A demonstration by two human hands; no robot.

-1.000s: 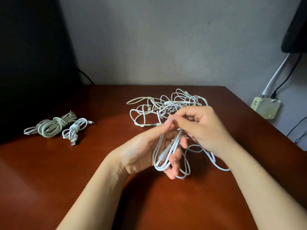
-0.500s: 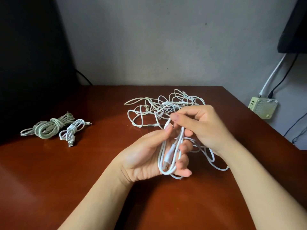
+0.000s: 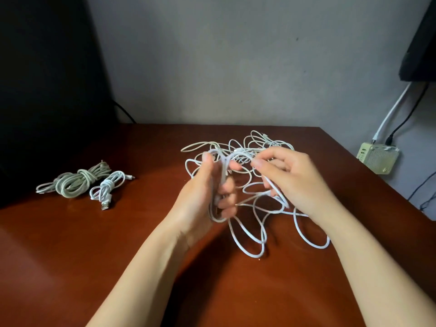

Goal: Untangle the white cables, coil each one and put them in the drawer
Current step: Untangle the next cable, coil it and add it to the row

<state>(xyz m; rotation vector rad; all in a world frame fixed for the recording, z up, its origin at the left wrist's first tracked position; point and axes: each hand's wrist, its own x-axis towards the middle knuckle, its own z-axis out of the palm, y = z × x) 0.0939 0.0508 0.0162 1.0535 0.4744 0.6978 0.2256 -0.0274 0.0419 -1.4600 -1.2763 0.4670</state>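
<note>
A tangle of white cables (image 3: pixel 254 147) lies on the brown table (image 3: pixel 94 256), right of centre. My left hand (image 3: pixel 207 197) grips a small coil of white cable (image 3: pixel 220 185) wound over its fingers. To its right, my right hand (image 3: pixel 292 180) pinches a strand of the same cable, and loose loops (image 3: pixel 250 239) hang from both hands onto the table. Two coiled cables lie at the left: a thick greyish one (image 3: pixel 75 182) and a smaller white one (image 3: pixel 108 187) with a USB plug. No drawer is in view.
A dark monitor (image 3: pixel 47 79) stands at the back left. Off the table's right edge, a pale power adapter (image 3: pixel 377 159) with white and black leads sits against the wall. The table's right edge runs close to my right forearm.
My hands have moved apart: the right hand pulled away to the right with a strand. The loops that hung in my left hand have spread out onto the table.
</note>
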